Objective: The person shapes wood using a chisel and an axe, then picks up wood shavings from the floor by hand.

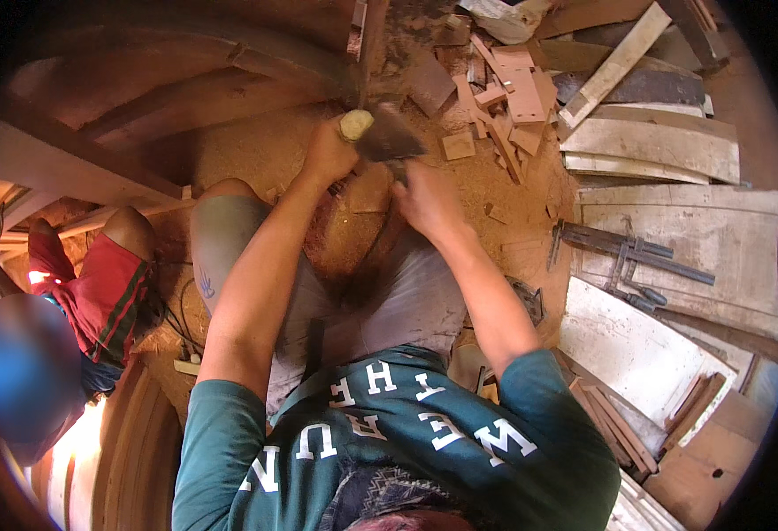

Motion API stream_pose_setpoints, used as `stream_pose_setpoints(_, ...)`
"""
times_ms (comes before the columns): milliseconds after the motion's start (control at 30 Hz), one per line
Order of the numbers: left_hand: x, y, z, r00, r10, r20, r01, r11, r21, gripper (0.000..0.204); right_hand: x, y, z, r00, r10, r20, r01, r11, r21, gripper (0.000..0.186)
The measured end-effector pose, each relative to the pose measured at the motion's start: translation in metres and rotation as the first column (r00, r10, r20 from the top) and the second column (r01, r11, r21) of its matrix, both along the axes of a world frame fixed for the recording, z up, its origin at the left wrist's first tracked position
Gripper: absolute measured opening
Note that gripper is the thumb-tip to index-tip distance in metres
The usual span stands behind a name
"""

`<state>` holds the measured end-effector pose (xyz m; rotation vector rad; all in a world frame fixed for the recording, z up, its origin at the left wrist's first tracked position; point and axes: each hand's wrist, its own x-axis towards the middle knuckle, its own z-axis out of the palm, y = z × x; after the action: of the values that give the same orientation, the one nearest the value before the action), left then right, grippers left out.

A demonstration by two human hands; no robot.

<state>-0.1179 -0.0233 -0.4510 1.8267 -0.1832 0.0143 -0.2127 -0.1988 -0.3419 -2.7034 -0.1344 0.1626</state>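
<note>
Pale yellow, a round-ended piece (356, 125) pokes from your left hand (329, 152), clasped around it in front of your lap. Your right hand (431, 200) is wrapped on a dark, flat tool (390, 137), blurred, just beside that piece; I cannot tell whether they touch. Wood scraps (523, 96) lie beyond, to the right, on the sawdust-covered floor (517, 237).

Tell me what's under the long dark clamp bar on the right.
A pale wooden panel lies under most of the clamp bar; sawdusty floor shows by its left end, past the panel's edge. The surface directly beneath the metal is covered and cannot be seen.
</note>
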Motion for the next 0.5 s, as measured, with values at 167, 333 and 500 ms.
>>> stream_pose_setpoints(167, -0.005, 0.014, 0.014, 0.981, -0.011, -0.194, 0.014, 1.0, 0.015, 0.043, -0.013, -0.062, -0.063, 0.961, -0.273, -0.043, 0.276, 0.958, 0.074, 0.041)
stream_pose_setpoints(333, -0.002, 0.014, 0.006, 0.976, 0.003, -0.217, 0.007, 0.999, 0.046, 0.044, -0.001, -0.15, -0.146, 0.858, -0.365, -0.36, 0.243, 0.908, -0.342, 0.049)
stream_pose_setpoints(500, -0.008, 0.027, 0.023, 0.961, 0.154, -0.229, -0.138, 0.987, 0.087, 0.042, 0.001, -0.098, -0.163, 0.936, -0.322, -0.139, 0.242, 0.88, -0.41, 0.046)
